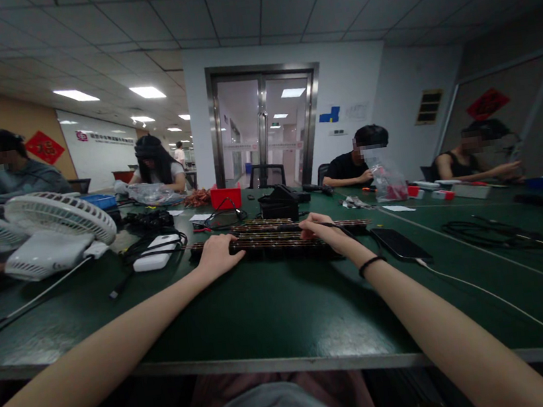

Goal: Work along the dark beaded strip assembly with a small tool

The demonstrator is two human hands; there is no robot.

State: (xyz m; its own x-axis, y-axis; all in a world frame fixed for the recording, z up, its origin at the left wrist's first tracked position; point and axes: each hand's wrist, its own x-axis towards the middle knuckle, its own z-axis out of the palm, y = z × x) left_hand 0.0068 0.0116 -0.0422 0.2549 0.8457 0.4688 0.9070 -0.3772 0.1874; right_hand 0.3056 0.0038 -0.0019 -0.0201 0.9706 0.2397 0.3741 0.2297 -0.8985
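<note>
A bundle of thin dark rods or strips [276,235] with shiny copper-coloured marks lies crosswise on the green table. My left hand [219,256] rests on its left end, thumb stretched to the right and apart from the fingers. Over the right part of the bundle, my right hand [322,229] is closed in a pinch on a dark, pen-like tool [289,227], whose tip points left. A dark cable seems to run back from the tool beside my wrist. What the tip touches is too small to tell.
Left of the bundle are a white power bank [158,253], cables and a white fan [57,225]. Behind it stand a black box [278,204] and a red bin [226,197]. A phone [401,244] with a white cable lies right. Several people sit around the table [276,316].
</note>
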